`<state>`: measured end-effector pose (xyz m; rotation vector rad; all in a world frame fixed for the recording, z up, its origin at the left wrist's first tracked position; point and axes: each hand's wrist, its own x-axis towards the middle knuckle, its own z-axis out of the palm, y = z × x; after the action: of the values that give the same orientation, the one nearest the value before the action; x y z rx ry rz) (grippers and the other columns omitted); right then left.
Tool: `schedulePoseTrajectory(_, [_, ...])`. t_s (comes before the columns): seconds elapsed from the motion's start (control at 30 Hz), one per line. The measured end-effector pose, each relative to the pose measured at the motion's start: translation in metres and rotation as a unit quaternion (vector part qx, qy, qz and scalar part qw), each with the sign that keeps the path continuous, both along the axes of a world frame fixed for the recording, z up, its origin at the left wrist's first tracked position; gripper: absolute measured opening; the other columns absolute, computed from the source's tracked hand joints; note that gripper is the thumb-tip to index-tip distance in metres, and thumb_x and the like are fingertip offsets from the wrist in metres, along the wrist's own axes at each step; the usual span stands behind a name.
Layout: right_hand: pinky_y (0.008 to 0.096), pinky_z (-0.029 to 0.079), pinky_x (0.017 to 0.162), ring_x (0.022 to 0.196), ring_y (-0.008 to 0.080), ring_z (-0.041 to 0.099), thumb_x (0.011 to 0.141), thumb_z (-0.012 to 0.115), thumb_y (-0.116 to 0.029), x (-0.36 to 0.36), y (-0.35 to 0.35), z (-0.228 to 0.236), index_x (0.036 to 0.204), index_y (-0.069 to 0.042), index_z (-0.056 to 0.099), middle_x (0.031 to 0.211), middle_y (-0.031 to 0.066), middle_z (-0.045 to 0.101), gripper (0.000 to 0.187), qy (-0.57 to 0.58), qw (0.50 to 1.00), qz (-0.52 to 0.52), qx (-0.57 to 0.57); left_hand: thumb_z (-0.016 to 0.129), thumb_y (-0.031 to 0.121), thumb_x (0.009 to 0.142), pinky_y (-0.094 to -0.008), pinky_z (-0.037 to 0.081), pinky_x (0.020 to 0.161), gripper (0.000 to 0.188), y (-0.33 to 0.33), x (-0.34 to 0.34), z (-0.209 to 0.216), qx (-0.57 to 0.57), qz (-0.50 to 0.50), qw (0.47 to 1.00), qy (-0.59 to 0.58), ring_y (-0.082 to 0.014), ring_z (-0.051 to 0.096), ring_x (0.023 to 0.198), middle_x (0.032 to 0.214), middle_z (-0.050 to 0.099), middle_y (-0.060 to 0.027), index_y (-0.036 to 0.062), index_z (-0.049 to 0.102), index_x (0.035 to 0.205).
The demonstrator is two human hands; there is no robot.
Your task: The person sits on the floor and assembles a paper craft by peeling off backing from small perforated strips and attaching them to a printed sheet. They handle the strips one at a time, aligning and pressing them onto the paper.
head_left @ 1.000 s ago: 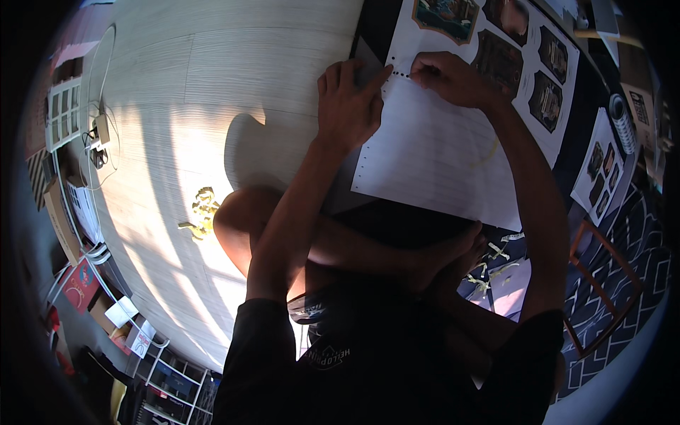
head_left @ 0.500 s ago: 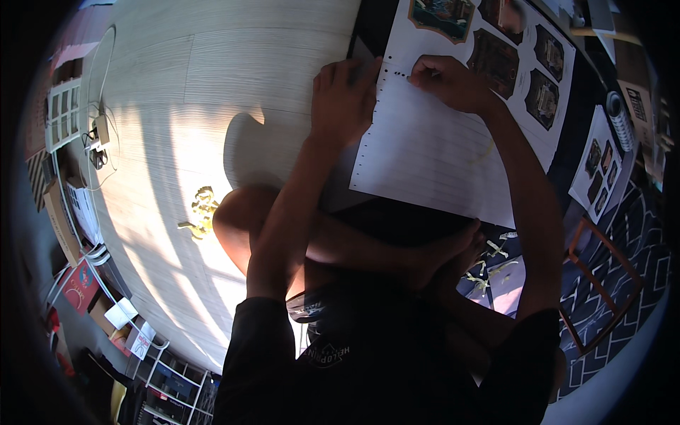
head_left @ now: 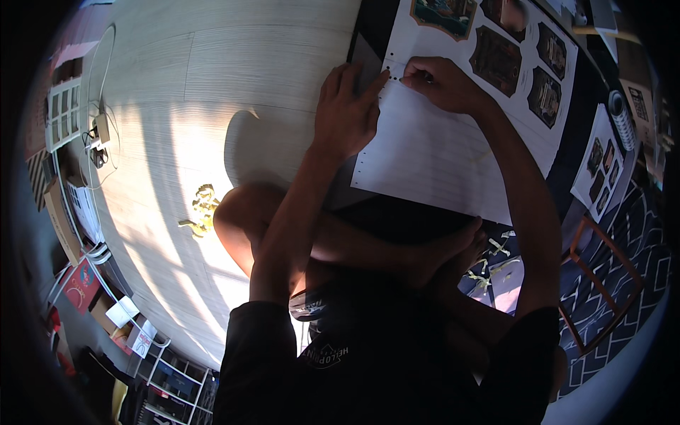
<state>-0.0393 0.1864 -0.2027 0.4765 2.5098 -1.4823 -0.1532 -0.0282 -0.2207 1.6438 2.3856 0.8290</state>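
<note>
A large white paper sheet (head_left: 439, 142) lies on a dark surface, with a line of dark dots down its left edge and dark printed labels in its upper part. My left hand (head_left: 347, 113) rests flat at that edge, its fingers stretched and the index fingertip touching the dots. Just right of it my right hand (head_left: 443, 83) is closed in a pinch over the sheet. A short row of dots, apparently a thin dotted paper strip (head_left: 395, 78), leads to its fingertips. The fingers partly hide the strip's end.
Torn yellowish strips (head_left: 203, 209) lie on the wooden floor by my left knee; more scraps (head_left: 499, 248) lie near my foot. To the right are a smaller printed sheet (head_left: 598, 166), a spiral-bound roll-like item (head_left: 622, 120) and a brown frame (head_left: 577, 283). A white rack (head_left: 166, 382) stands lower left.
My right hand has shifted slightly left, toward the dotted edge. My left hand has turned a little, its index finger now reaching onto the dots. The sheet has barely moved.
</note>
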Motion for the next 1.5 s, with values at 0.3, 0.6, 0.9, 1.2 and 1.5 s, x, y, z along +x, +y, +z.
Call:
schedulePoseTrajectory(0.3, [0.0392,0.053,0.078,0.084,0.0253,0.07,0.096,0.065,-0.014,-0.001,-0.001,-0.001,0.095,0.0,0.067,0.087,0.0145,0.071,0.014,0.002,1.0,-0.005,0.029,0.065,0.011,0.086,-0.0506,0.042,0.109,0.048,0.002,0.003,-0.003,0.004,0.005,1.0,0.022,-0.0415,0.047,0.128,0.139,0.051,-0.0212,0.0193,0.067,0.133])
schedulePoseTrajectory(0.6, [0.0371,0.053,0.08,0.085,0.0234,0.069,0.097,0.064,-0.016,0.001,-0.003,0.016,0.095,0.001,0.068,0.089,0.0128,0.072,0.017,-0.023,0.999,-0.022,0.003,0.063,0.013,0.091,-0.0522,0.038,0.113,0.048,0.0,-0.001,0.0,-0.005,0.003,1.0,-0.013,-0.043,0.045,0.131,0.141,0.05,-0.0213,0.0168,0.062,0.139])
schedulePoseTrajectory(0.9, [0.0394,0.053,0.08,0.085,0.0273,0.07,0.096,0.062,-0.013,-0.007,-0.022,0.003,0.095,0.001,0.068,0.089,0.0143,0.072,0.015,-0.018,0.999,0.005,0.029,0.062,0.009,0.092,-0.056,0.03,0.12,0.053,-0.011,0.001,0.001,-0.024,-0.016,0.998,-0.05,-0.0451,0.04,0.141,0.15,0.044,-0.024,0.0152,0.056,0.144])
schedulePoseTrajectory(1.2, [0.0424,0.054,0.076,0.082,0.0307,0.071,0.092,0.061,-0.009,-0.012,-0.027,-0.002,0.092,0.001,0.068,0.087,0.0163,0.072,0.012,-0.011,0.998,0.026,0.052,0.064,0.008,0.088,-0.0587,0.033,0.118,0.052,-0.013,0.008,0.001,-0.025,-0.011,0.999,-0.028,-0.0464,0.039,0.141,0.149,0.043,-0.0252,0.0164,0.062,0.139])
schedulePoseTrajectory(1.5, [0.0375,0.053,0.078,0.081,0.0231,0.067,0.096,0.064,-0.01,-0.008,-0.018,0.009,0.095,0.001,0.065,0.087,0.013,0.07,0.012,-0.022,0.998,-0.024,0.051,0.065,0.011,0.089,-0.0579,0.032,0.118,0.052,-0.014,0.008,0.0,-0.015,-0.005,1.0,-0.022,-0.0449,0.04,0.141,0.15,0.044,-0.0236,0.018,0.061,0.14])
